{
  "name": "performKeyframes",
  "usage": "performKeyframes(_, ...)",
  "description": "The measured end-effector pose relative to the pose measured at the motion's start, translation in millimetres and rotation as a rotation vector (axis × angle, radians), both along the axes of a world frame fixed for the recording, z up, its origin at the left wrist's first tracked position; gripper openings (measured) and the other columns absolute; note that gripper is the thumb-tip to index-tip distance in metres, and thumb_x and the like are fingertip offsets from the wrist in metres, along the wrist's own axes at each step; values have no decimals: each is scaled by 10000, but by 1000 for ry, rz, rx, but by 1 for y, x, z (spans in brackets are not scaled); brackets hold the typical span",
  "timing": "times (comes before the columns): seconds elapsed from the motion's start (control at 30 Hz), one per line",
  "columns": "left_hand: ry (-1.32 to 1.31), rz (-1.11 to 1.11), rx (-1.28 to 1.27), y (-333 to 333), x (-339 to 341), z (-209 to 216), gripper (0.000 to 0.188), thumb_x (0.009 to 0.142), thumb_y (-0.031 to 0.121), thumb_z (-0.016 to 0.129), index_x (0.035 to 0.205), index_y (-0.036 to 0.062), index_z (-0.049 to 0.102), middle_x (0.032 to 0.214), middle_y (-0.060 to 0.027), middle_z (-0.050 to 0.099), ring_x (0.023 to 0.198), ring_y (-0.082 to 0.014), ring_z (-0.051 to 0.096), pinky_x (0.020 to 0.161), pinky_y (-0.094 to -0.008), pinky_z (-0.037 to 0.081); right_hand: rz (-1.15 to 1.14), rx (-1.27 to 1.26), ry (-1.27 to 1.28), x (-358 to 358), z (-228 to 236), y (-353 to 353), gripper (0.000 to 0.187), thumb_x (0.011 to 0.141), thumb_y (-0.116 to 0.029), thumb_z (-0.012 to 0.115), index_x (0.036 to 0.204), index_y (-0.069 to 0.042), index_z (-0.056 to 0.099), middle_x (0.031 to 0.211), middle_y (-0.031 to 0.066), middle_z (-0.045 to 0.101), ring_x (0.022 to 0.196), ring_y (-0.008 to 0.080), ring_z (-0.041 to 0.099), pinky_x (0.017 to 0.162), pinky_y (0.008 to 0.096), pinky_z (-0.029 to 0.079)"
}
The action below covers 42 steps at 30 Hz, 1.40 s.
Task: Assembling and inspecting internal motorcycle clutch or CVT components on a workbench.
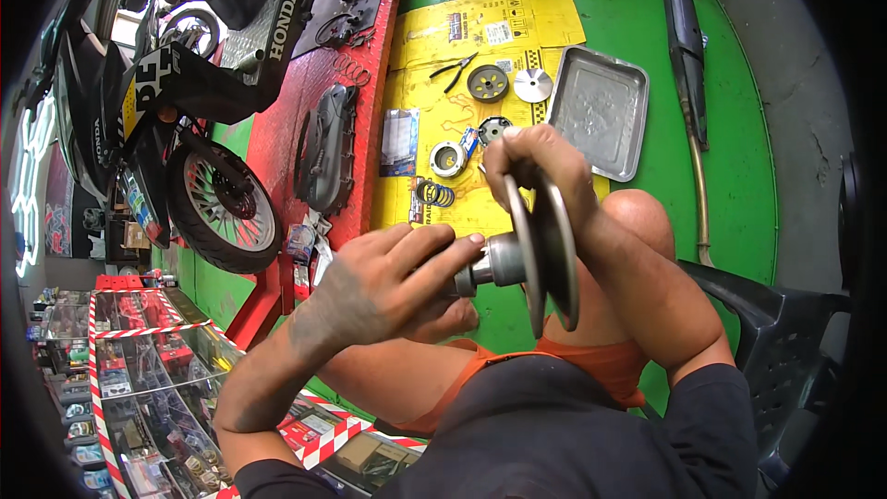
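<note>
A metal driven pulley (559, 263), with two round discs and a short hub at one side, is held up over my lap. My right hand (547, 171) grips the top rim of the discs, its fingers partly hidden behind them. My left hand (374, 282) closes around the end of the hub; its thumb side is partly out of sight. Beyond, on yellow cardboard (425, 46), lie a clutch bell (488, 83), a silver disc (532, 85), a clutch plate (492, 129), a ring-shaped part (448, 159), a blue spring (435, 192) and pliers (455, 72).
A metal tray (601, 111) stands right of the parts, with an exhaust (684, 65) on the green floor farther right. At left, a scooter (194, 83) and a black cover (328, 148) rest on a red platform (277, 125). A glass cabinet (152, 379) and black chair (785, 342) flank me.
</note>
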State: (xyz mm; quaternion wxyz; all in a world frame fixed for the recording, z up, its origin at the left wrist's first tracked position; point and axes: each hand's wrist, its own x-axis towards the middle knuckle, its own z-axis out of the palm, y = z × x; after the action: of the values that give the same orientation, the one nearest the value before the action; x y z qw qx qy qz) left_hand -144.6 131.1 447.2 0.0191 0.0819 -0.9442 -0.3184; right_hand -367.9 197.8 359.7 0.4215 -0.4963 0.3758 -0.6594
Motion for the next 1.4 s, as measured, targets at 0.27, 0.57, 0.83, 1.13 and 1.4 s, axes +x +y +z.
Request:
performKeyframes(0.27, -200, 277, 650, 3, -3, 4, 590, 799, 205, 802, 1329, 19, 621, 1052, -148, 685, 816, -247, 637, 696, -348, 546, 142, -107, -275, -7, -4, 2, 330, 1026, -122, 412, 794, -14, 620, 756, 72, 647, 672, 167, 533, 663, 268, 433)
performKeyframes(0.57, 41, -73, -428, 10, -3, 6, 618, 783, 184, 810, 1341, 15, 606, 964, -135, 701, 770, -221, 631, 644, -337, 516, 61, 278, -357, -5, -6, -1, 397, 998, -167, 412, 684, -15, 601, 682, 83, 618, 635, 158, 507, 631, 264, 410)
performKeyframes(0.83, -227, 253, 501, 10, -11, 8, 631, 764, 176, 823, 1339, 22, 612, 923, -140, 697, 715, -241, 624, 621, -336, 501, 175, -171, -74, -4, 12, 5, 369, 994, -165, 419, 696, -19, 582, 686, 80, 612, 620, 154, 497, 620, 264, 406)
performKeyframes(1.13, 188, -86, -752, 15, -7, 7, 623, 724, 163, 802, 1299, 4, 621, 876, -144, 693, 659, -267, 598, 602, -351, 489, 179, 197, -421, -3, -32, -8, 155, 998, -25, 412, 916, -29, 543, 759, 66, 613, 625, 118, 477, 596, 245, 397)
performKeyframes(1.4, -388, 160, 218, -12, -18, 28, 605, 727, 190, 829, 1287, 44, 656, 1030, -117, 697, 758, -208, 645, 600, -325, 497, 8, -430, -204, 3, -41, -12, 66, 1006, 24, 455, 975, -28, 482, 732, 85, 568, 611, 132, 458, 573, 252, 419)
